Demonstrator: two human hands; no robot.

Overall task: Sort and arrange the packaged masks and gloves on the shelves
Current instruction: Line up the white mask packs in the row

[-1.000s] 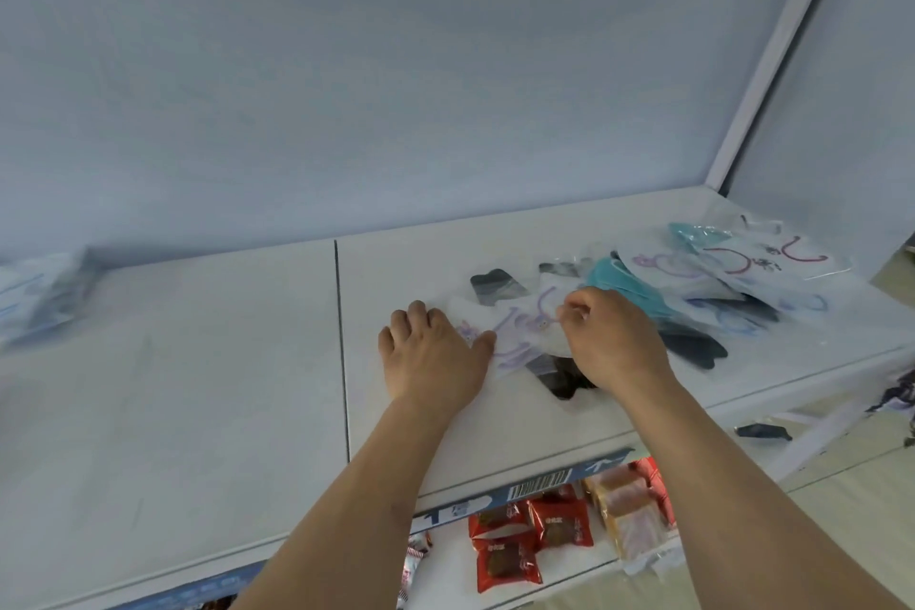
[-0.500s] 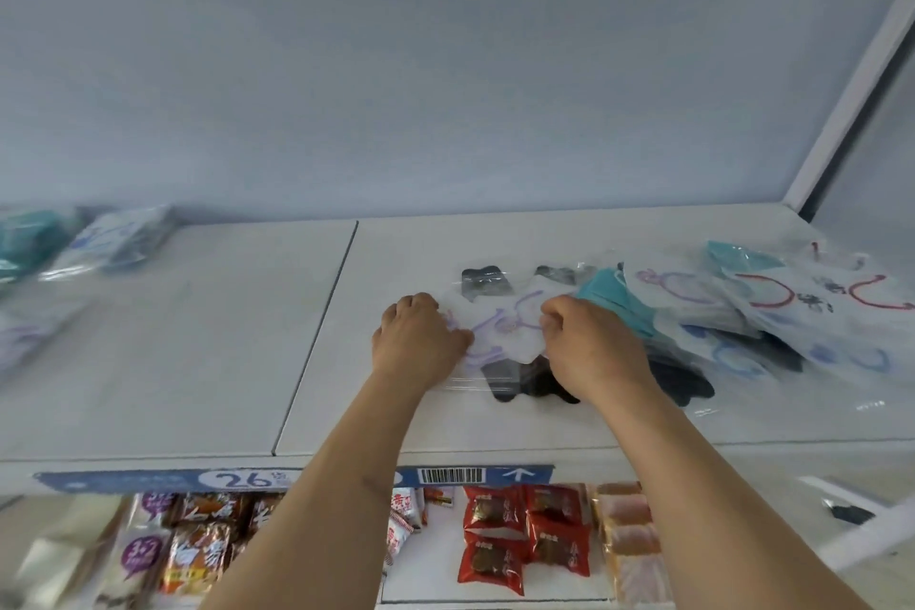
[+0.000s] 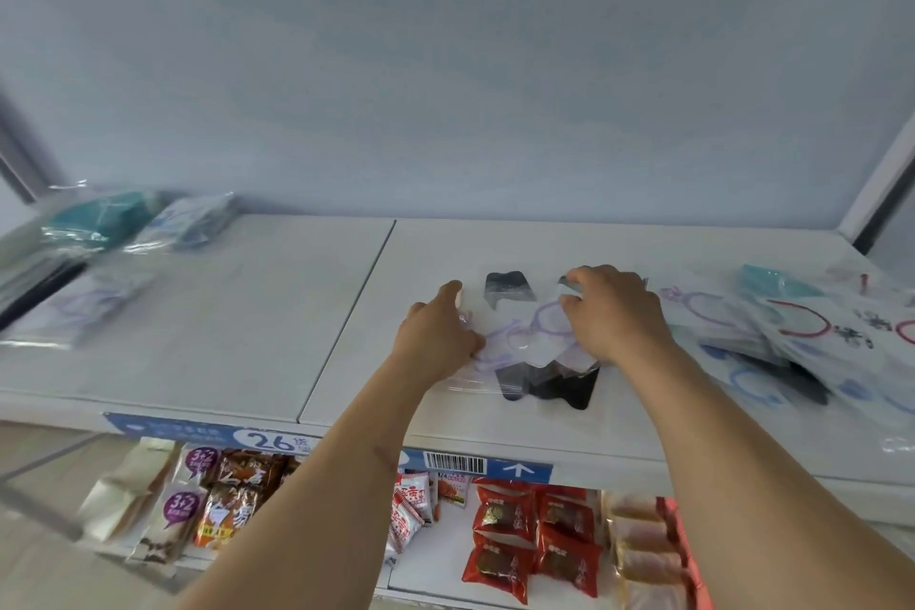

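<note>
A small stack of clear mask packets, white masks with purple ear loops on top and black ones beneath, lies on the white top shelf. My left hand holds the stack's left edge with curled fingers. My right hand grips its right side from above. A loose spread of more mask packets, with red, purple and blue loops and a teal one, covers the shelf to the right. Another blurred pile of packets, teal, white and black, lies at the far left.
Below the top shelf's price strip, a lower shelf holds snack packs: red packets, orange and white bags, and wrapped cakes. A white upright post bounds the shelf at the right.
The view has swung left and down, revealing the left pile and lower shelf. My right hand moved up over the stack's right side; my left hand shifted from flat beside it to its left edge.
</note>
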